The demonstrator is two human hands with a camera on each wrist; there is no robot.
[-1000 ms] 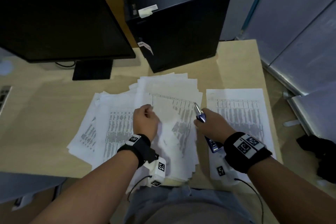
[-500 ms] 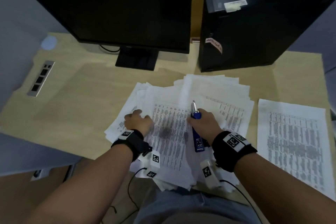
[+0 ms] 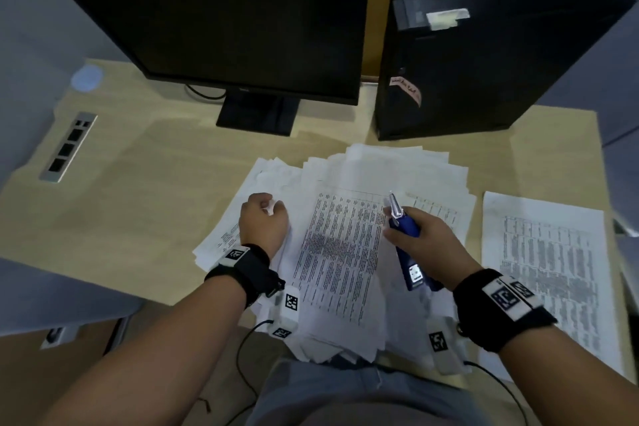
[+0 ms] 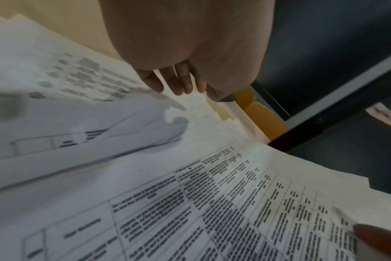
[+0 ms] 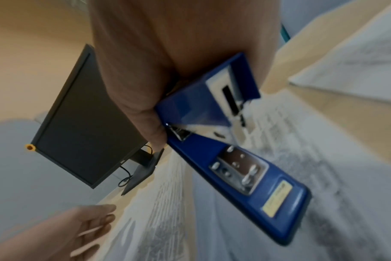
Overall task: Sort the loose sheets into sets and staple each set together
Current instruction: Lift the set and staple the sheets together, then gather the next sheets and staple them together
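Mostly flat white printed sheets (image 3: 340, 252)

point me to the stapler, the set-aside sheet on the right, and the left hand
stapler (image 3: 404, 223), head view, blue body above the fist
separate sheet (image 3: 549, 252), head view, middle of the printed table
left hand (image 3: 264, 223), head view, back of the hand

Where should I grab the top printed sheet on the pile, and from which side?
Pinch the top sheet at its near edge, from your side. That end overhangs the desk, so fingers can probably slip under without disturbing the pile. The left hand is free; the right hand holds the stapler.
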